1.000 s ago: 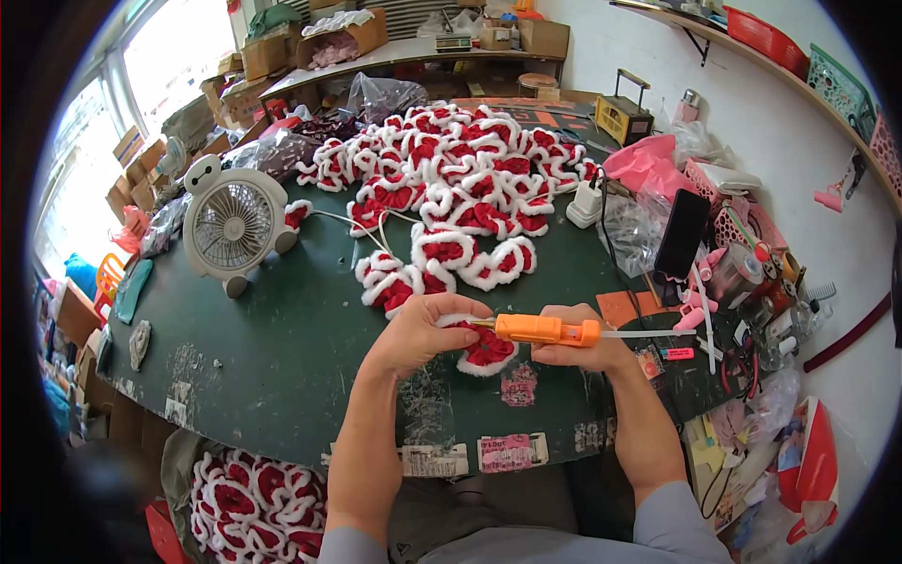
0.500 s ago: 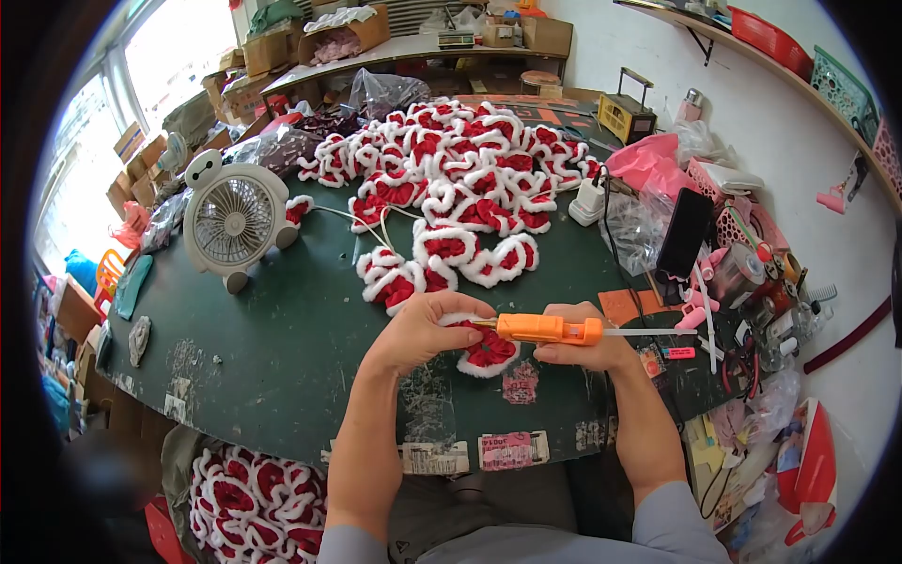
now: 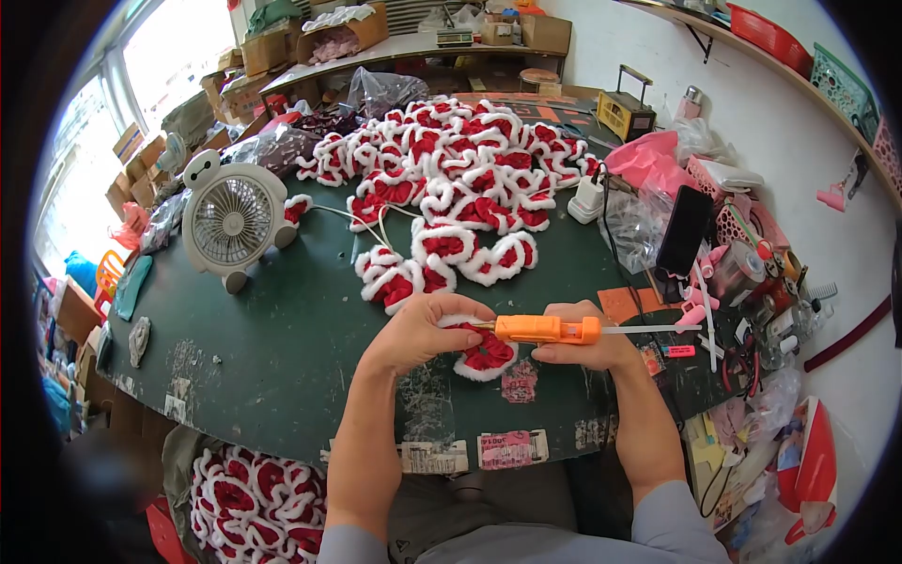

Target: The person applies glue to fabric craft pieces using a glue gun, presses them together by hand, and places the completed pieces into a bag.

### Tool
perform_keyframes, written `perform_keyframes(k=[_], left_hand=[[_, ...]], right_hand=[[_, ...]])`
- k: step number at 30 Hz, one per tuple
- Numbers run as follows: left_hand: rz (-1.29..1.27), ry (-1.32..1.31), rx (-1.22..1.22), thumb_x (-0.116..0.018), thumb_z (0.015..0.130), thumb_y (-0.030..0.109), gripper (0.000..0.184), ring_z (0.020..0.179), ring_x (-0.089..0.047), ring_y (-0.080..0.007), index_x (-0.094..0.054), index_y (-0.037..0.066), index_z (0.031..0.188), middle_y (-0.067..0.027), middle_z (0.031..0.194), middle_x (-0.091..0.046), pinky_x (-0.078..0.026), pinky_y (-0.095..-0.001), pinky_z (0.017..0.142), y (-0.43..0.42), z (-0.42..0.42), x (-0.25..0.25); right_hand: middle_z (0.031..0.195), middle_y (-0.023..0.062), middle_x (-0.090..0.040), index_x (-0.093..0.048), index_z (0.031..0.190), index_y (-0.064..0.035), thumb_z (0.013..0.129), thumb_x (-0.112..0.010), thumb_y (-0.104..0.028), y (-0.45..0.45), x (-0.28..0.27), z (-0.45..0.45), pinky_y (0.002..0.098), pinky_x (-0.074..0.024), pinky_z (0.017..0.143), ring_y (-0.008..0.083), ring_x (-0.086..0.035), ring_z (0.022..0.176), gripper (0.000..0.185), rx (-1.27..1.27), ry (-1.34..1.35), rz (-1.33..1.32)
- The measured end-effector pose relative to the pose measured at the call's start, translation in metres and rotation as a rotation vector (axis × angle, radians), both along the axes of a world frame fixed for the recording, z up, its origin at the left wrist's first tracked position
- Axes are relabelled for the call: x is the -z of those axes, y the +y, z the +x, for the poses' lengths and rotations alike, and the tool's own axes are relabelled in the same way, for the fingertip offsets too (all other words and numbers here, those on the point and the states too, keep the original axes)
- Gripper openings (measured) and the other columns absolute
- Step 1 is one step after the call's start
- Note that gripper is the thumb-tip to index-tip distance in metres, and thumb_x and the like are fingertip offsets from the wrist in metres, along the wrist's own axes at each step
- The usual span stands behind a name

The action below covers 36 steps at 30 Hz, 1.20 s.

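Observation:
My left hand [image 3: 428, 329] pinches the upper left edge of a red scrunchie with white fluffy trim [image 3: 489, 359]. My right hand [image 3: 584, 340] is wrapped round an orange hot glue gun [image 3: 545, 329], which lies level and points left. Its metal nozzle meets the scrunchie beside my left fingertips. Out of the gun's back end sticks a long white glue stick [image 3: 653, 329]. Whether any glue is coming out cannot be made out. Just beyond my left hand lie more scrunchies of the same kind [image 3: 390, 279].
A big heap of red and white scrunchies [image 3: 460, 160] covers the far middle of the green table [image 3: 291, 348]. A white fan [image 3: 235, 221] stands at left. On the right are a phone [image 3: 684, 231], a pink marker [image 3: 678, 352] and pliers [image 3: 742, 371]. More scrunchies fill a bag [image 3: 254, 508] below.
The hands, glue gun and scrunchie hold nearly the same place. The scrunchie and gun have shifted only very slightly left.

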<state>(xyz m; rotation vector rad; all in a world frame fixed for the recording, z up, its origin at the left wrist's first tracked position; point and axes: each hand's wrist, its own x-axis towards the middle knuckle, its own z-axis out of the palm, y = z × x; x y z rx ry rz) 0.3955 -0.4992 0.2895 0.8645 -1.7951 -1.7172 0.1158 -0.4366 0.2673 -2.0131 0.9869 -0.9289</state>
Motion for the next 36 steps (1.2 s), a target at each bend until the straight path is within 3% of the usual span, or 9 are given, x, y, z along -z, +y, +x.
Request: perform_keyframes(k=[5, 15, 18, 21, 23, 27, 30, 32, 36], left_hand=[[0.009, 0.027, 0.003, -0.073, 0.081, -0.004, 0.031, 0.090, -0.066, -0.0085, -0.070, -0.003, 0.112, -0.0042, 0.102, -0.069, -0.055, -0.0226, 0.081, 0.000, 0.001, -0.001], [-0.009, -0.006, 0.032, -0.073, 0.081, -0.003, 0.033, 0.088, -0.066, -0.0088, -0.070, -0.003, 0.114, -0.0058, 0.103, -0.071, -0.055, -0.0225, 0.080, 0.001, 0.002, -0.003], [0.101, 0.060, 0.036, -0.073, 0.081, -0.002, 0.033, 0.086, -0.067, -0.0085, -0.070, -0.003, 0.114, -0.0062, 0.104, -0.072, -0.056, -0.0229, 0.079, 0.001, 0.005, -0.004], [0.119, 0.096, 0.048, -0.072, 0.082, -0.002, 0.033, 0.085, -0.067, -0.0085, -0.070, -0.002, 0.114, -0.0067, 0.104, -0.072, -0.056, -0.0232, 0.077, 0.000, 0.008, -0.003], [0.126, 0.153, 0.079, -0.071, 0.083, 0.000, 0.032, 0.083, -0.067, -0.0080, -0.070, -0.002, 0.115, -0.0069, 0.104, -0.072, -0.056, -0.0225, 0.075, -0.002, 0.010, 0.000], [0.148, 0.170, 0.092, -0.070, 0.084, 0.001, 0.031, 0.081, -0.067, -0.0075, -0.070, -0.002, 0.114, -0.0067, 0.102, -0.072, -0.055, -0.0223, 0.073, -0.001, 0.012, -0.002], [0.150, 0.194, 0.051, -0.070, 0.085, 0.002, 0.030, 0.080, -0.066, -0.0071, -0.070, -0.002, 0.114, -0.0060, 0.101, -0.072, -0.054, -0.0222, 0.072, -0.001, 0.011, -0.003], [0.102, 0.179, -0.048, -0.071, 0.085, 0.003, 0.031, 0.082, -0.067, -0.0076, -0.069, -0.001, 0.116, -0.0053, 0.101, -0.072, -0.054, -0.0232, 0.074, 0.002, 0.007, -0.005], [0.088, 0.237, -0.104, -0.072, 0.087, 0.006, 0.038, 0.093, -0.067, -0.0092, -0.064, 0.000, 0.124, -0.0051, 0.107, -0.071, -0.055, -0.0240, 0.083, 0.004, -0.005, 0.000]], right_hand=[[0.072, 0.0031, -0.055, -0.067, 0.086, -0.0019, 0.082, -0.081, -0.029, 0.003, -0.004, -0.003, 0.0324, -0.0395, 0.060, 0.0148, -0.052, 0.066, 0.031, 0.012, -0.068, 0.114], [0.071, 0.0013, -0.053, -0.066, 0.084, -0.0015, 0.082, -0.082, -0.030, -0.001, 0.008, -0.006, 0.0307, -0.0378, 0.058, 0.0117, -0.050, 0.064, 0.033, -0.003, -0.048, 0.094], [0.070, 0.0010, -0.053, -0.066, 0.083, -0.0015, 0.082, -0.082, -0.031, -0.001, 0.005, -0.006, 0.0307, -0.0376, 0.058, 0.0111, -0.050, 0.064, 0.033, -0.018, -0.082, 0.127], [0.070, 0.0010, -0.053, -0.065, 0.082, -0.0015, 0.081, -0.082, -0.030, 0.000, 0.002, -0.006, 0.0308, -0.0378, 0.058, 0.0114, -0.050, 0.064, 0.033, -0.025, -0.123, 0.132], [0.076, 0.0039, -0.056, -0.064, 0.085, 0.0021, 0.081, -0.078, -0.019, 0.000, 0.000, -0.010, 0.0298, -0.0411, 0.059, 0.0136, -0.053, 0.067, 0.026, -0.064, -0.088, 0.154], [0.077, 0.0044, -0.057, -0.065, 0.085, 0.0021, 0.081, -0.078, -0.018, 0.001, -0.002, -0.014, 0.0293, -0.0422, 0.059, 0.0132, -0.056, 0.068, 0.024, -0.068, -0.079, 0.140], [0.079, 0.0038, -0.059, -0.066, 0.090, 0.0016, 0.080, -0.078, -0.018, 0.003, -0.005, -0.017, 0.0281, -0.0437, 0.061, 0.0124, -0.058, 0.070, 0.025, -0.077, -0.105, 0.102], [0.083, 0.0032, -0.061, -0.066, 0.096, 0.0008, 0.078, -0.080, -0.018, 0.004, 0.004, -0.017, 0.0269, -0.0448, 0.062, 0.0114, -0.060, 0.073, 0.030, -0.092, -0.397, 0.212], [0.086, 0.0027, -0.060, -0.063, 0.108, -0.0009, 0.076, -0.082, -0.017, 0.008, -0.006, 0.006, 0.0256, -0.0454, 0.064, 0.0102, -0.059, 0.074, 0.040, -0.022, -0.443, 0.158]])
